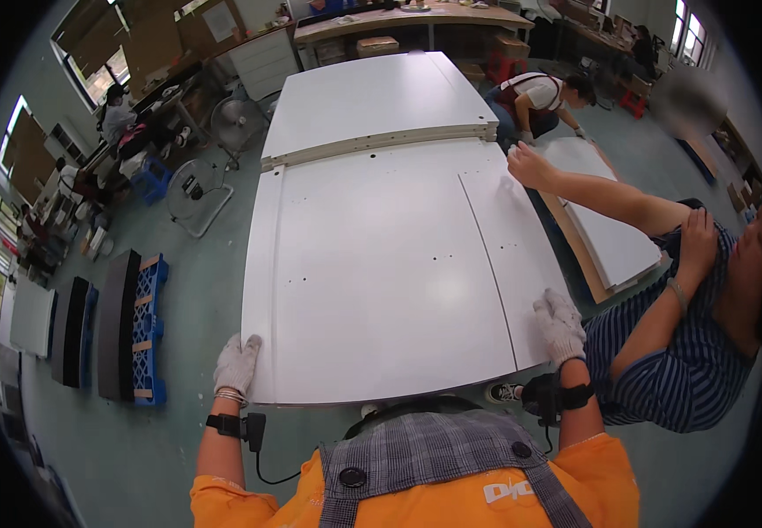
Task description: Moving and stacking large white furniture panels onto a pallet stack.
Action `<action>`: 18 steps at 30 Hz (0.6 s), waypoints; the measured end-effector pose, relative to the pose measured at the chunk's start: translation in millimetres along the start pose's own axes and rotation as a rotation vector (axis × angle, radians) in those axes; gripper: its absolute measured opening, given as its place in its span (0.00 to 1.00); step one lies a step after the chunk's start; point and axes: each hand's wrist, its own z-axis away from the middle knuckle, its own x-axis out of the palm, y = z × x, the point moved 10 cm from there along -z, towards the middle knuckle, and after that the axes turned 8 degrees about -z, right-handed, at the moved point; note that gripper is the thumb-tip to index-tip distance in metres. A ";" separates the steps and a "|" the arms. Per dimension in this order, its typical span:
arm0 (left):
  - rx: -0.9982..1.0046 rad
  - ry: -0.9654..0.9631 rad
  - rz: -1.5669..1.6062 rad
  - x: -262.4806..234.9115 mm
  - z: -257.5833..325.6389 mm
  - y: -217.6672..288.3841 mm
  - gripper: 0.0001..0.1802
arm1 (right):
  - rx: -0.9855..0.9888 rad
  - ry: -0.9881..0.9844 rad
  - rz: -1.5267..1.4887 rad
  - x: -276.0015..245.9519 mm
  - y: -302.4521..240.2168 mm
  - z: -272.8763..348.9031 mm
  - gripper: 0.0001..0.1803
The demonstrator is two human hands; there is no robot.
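Note:
A large white panel (372, 282) with small dark holes and a thin dark seam lies in front of me. My left hand (238, 363), in a pale knit glove, is closed around its near left edge. At the near right corner, my right hand (560, 326), gloved likewise, grips the edge with bent fingers. The undersides of both grips are hidden. Beyond the panel rests a stack of white boards (381, 97), whose drilled edges face me. A person in a striped shirt (671, 352) stands at my right, one bare hand (531, 167) raised over the panel's far right side.
Another person (544, 97) bends beside white boards (605, 216) on the right. Floor fans (194, 189) stand at the left, with dark panels (117, 326) on blue pallets (148, 330) nearer. A workbench (416, 19) runs along the back. People sit working at the far left.

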 end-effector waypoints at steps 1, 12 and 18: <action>0.014 -0.008 -0.045 0.4 -1.9 2.4 0.30 | -0.017 -0.017 0.003 5.8 -4.2 -0.9 0.29; 0.005 0.115 0.070 5.9 5.1 -0.9 0.29 | -0.047 0.092 0.278 19.5 -0.3 -20.4 0.29; -0.005 0.116 0.065 10.2 -2.4 -9.3 0.28 | -0.147 0.175 0.337 22.9 -2.8 -15.5 0.28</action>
